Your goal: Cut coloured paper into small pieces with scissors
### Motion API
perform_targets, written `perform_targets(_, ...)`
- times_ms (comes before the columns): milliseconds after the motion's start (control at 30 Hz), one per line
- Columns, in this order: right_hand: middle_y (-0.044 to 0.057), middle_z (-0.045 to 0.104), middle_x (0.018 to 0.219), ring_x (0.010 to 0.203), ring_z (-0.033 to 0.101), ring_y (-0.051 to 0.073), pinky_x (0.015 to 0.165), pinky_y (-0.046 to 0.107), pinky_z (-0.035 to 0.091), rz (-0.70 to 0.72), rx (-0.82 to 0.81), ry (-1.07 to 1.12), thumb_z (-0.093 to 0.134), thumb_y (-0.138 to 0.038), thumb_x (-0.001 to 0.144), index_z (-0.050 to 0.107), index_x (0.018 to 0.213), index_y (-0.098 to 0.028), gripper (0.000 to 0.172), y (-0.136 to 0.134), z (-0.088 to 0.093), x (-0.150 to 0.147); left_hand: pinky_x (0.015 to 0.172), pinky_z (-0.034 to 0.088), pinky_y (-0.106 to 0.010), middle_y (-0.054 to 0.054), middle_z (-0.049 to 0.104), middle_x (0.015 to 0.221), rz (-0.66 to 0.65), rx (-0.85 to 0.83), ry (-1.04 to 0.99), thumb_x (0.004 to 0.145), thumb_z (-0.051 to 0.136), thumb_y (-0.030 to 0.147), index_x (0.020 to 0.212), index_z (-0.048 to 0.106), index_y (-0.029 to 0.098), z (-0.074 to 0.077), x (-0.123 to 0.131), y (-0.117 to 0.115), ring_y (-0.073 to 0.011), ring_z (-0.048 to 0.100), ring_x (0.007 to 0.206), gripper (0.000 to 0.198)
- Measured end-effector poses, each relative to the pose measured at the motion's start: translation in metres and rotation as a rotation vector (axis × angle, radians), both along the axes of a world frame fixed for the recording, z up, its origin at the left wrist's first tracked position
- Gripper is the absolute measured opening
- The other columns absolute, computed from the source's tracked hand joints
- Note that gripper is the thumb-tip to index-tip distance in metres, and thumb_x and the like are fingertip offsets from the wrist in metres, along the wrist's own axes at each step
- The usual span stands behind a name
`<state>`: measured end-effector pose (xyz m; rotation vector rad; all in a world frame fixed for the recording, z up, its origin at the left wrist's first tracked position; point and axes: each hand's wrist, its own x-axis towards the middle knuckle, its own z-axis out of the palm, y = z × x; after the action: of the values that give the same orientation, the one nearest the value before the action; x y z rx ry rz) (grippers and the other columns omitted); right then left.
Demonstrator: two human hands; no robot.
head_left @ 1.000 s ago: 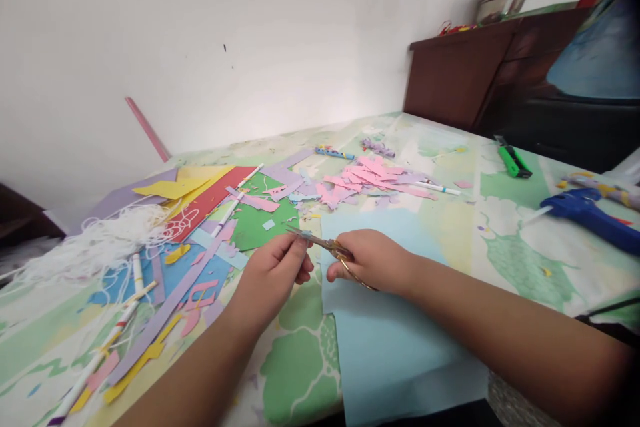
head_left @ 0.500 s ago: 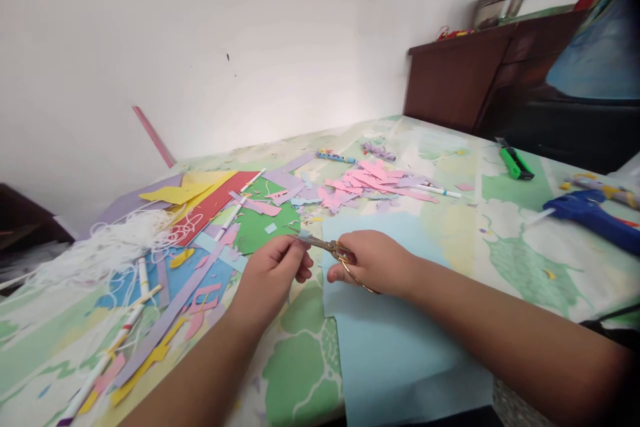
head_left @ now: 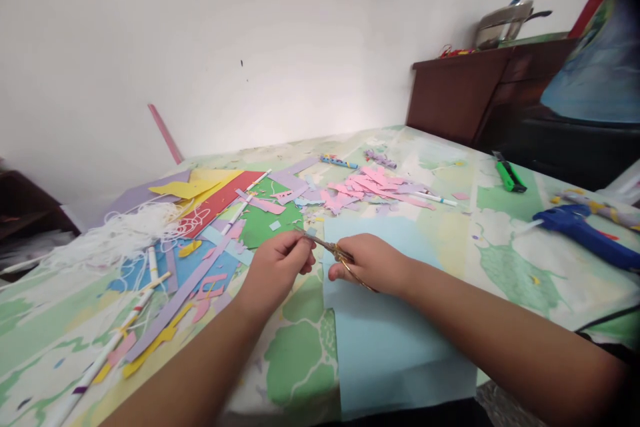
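Observation:
My right hand (head_left: 373,263) is closed round the handles of a pair of gold-handled scissors (head_left: 343,255). Their blades point left, towards the fingertips of my left hand (head_left: 280,263). Those fingers are pinched on a small light blue paper piece (head_left: 311,233), mostly hidden by the fingers and blades. Below my right hand lies a large light blue sheet (head_left: 400,347), reaching the table's near edge. Left of my left hand are a green sheet (head_left: 265,220) and a purple paper strip (head_left: 175,300).
White string (head_left: 125,233) is heaped at the left over coloured sheets. Pink paper scraps (head_left: 370,183) lie beyond my hands. A green box cutter (head_left: 509,173) and a blue glue gun (head_left: 580,227) lie at the right. The patterned tablecloth (head_left: 300,353) covers the table.
The view has tilted up slightly, showing more of the wall rack. The blades now sit closer against my left fingertips, and less of the small blue piece shows.

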<state>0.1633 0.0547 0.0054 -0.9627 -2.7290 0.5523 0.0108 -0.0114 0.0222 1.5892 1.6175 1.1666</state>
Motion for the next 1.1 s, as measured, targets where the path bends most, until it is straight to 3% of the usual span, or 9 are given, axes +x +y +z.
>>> perform_targets(367, -0.004, 0.039, 0.055, 0.048, 0.03, 0.007, 0.044, 0.019, 0.02, -0.012, 0.104, 0.036, 0.038, -0.055, 0.069, 0.044, 0.063, -0.016, 0.04, 0.001, -0.004, 0.005, 0.049, 0.035, -0.02, 0.004, 0.049, 0.049, -0.036, -0.021, -0.023, 0.075, 0.038, 0.032, 0.056, 0.048, 0.017, 0.004, 0.004, -0.001, -0.0079, 0.045, 0.047, 0.025)
perform_targets(667, -0.004, 0.037, 0.053, 0.048, 0.03, 0.007, 0.044, 0.019, 0.019, 0.001, 0.017, 0.001, 0.038, -0.057, 0.068, 0.044, 0.062, -0.016, 0.042, 0.008, -0.008, 0.003, 0.051, 0.036, -0.02, 0.003, 0.051, 0.05, -0.063, -0.08, -0.062, 0.074, 0.039, 0.033, 0.056, 0.05, 0.017, 0.0, 0.0, 0.004, -0.008, 0.047, 0.048, 0.026)
perform_targets(1100, -0.004, 0.038, 0.052, 0.049, 0.033, 0.007, 0.045, 0.018, 0.021, 0.002, 0.027, 0.029, 0.037, -0.056, 0.07, 0.043, 0.058, -0.016, 0.042, 0.015, -0.011, 0.001, 0.05, 0.04, -0.021, 0.002, 0.054, 0.056, -0.068, -0.107, -0.179, 0.071, 0.043, 0.034, 0.064, 0.051, 0.016, -0.003, -0.001, 0.006, -0.0078, 0.049, 0.048, 0.021)
